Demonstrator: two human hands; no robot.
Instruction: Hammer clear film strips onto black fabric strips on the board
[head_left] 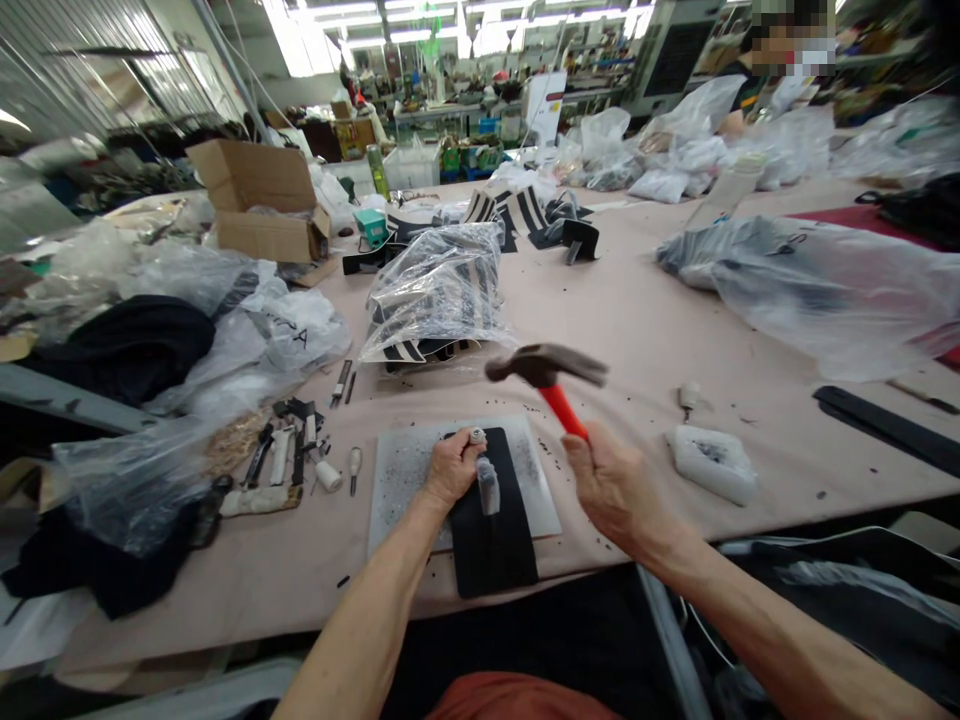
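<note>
My right hand (pixel 611 490) is wrapped round the red handle of a claw hammer (pixel 546 367), its dark head raised above the table. My left hand (pixel 454 467) pinches a small upright tool (pixel 478 436) with a pale round top; its lower end is hidden by the fingers. Beneath that hand lies a black flat piece (pixel 491 560) on a pale speckled board (pixel 401 480). A clear, wrapped-looking object (pixel 487 487) rests on the black piece, just right of the left hand.
Left of the board lie a white-handled tool (pixel 355 470) and several other tools. Beyond it, a plastic bag (pixel 439 290) covers striped pieces. A white block (pixel 712 463) sits right; an open cardboard box (pixel 259 200) stands back left. A person (pixel 742 80) is at the far right.
</note>
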